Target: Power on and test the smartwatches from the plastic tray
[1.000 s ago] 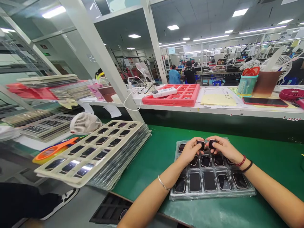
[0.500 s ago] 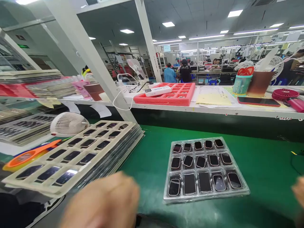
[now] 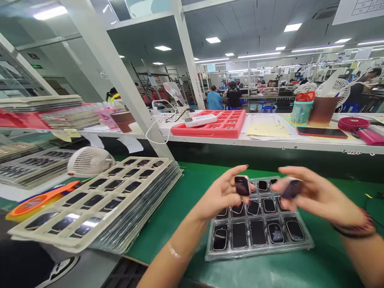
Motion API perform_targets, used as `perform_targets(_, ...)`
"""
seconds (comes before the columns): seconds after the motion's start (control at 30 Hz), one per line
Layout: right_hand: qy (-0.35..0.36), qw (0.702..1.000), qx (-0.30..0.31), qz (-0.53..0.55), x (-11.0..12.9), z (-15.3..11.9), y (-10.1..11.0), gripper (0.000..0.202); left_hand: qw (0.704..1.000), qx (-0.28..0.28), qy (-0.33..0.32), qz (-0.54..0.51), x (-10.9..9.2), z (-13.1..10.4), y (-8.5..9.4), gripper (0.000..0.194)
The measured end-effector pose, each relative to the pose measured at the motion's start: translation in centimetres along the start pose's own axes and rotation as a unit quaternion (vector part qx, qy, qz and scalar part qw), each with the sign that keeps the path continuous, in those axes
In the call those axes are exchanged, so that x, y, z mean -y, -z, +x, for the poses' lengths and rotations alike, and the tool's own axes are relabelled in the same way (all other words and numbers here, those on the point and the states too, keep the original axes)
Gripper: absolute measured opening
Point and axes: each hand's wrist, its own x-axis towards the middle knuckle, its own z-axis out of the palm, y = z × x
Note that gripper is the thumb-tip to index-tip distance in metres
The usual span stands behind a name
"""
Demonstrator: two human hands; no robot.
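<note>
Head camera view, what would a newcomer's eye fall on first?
Probably the left hand and right hand, right of centre over the clear tray: one holds a dark watch-like piece, the other a blurred dark piece. Next might come the stack of trays at left on the green table, then the bright red tray on the shelf behind.

Smartwatch tray (image 3: 258, 254) on workbench (image 3: 172, 204); tray stack (image 3: 144, 204) to its left; shelf (image 3: 261, 144) behind, smartphone (image 3: 322, 132) on shelf's right part.
</note>
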Motion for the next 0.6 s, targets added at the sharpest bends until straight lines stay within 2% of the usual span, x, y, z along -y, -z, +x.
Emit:
perform_targets(0.1,0.036,0.997,-0.009,-0.064,-3.1,3.8,0.1,0.042,0.992,-0.111,0.036,0.052,4.8,3.6,1.8,0.06)
perform_targets(0.17,0.025,0.995,-0.03,-0.093,-6.0,6.2,0.4,0.033,0.983,-0.149,0.073,0.081,7.6,4.5,2.9,0.043)
perform_targets(0.23,0.011,0.993,-0.034,-0.111,-8.6,7.5,0.6,0.028,0.974,-0.164,0.091,0.128,9.2,4.5,3.7,0.032)
perform_targets(0.33,0.003,0.993,-0.022,-0.118,-10.6,7.8,0.7,0.029,0.968,-0.175,0.079,0.161,9.8,4.1,4.1,0.028)
perform_targets(0.6,-0.008,0.992,-0.027,-0.122,-11.3,7.7,0.9,0.041,0.973,-0.176,0.072,0.131,9.6,3.9,3.6,0.029)
